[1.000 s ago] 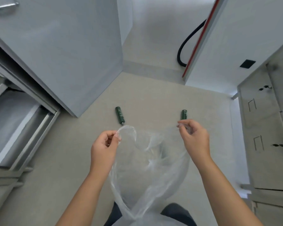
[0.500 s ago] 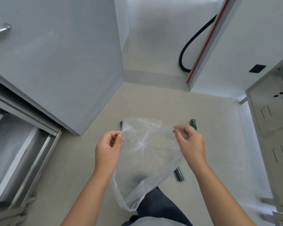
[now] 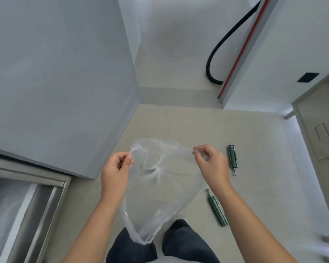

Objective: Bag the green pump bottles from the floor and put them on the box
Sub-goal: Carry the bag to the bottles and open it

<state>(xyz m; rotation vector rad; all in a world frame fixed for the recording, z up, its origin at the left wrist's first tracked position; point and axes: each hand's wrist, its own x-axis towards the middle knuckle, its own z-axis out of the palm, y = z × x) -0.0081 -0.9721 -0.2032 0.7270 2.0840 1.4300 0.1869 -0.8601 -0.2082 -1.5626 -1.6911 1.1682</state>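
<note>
A clear plastic bag (image 3: 160, 188) hangs between my hands above the floor. My left hand (image 3: 115, 170) pinches its left rim and my right hand (image 3: 211, 166) pinches its right rim, holding the mouth stretched apart. One green pump bottle (image 3: 232, 156) lies on the floor just right of my right hand, pump end pointing toward me. A second green pump bottle (image 3: 217, 210) lies lower, beside my right forearm, pump end pointing away. The bag looks empty. No box is in view.
A tall grey cabinet (image 3: 61, 82) stands at the left, with a metal drawer frame (image 3: 27, 205) below it. A black hose (image 3: 222, 46) curves by a white, red-edged panel (image 3: 241, 48). A metal cabinet (image 3: 323, 133) lines the right. My dark trouser legs (image 3: 180, 242) are below.
The view has tilted down and left, so both bottles now show to the right of the bag. My hands have pulled the bag's mouth wider apart.
</note>
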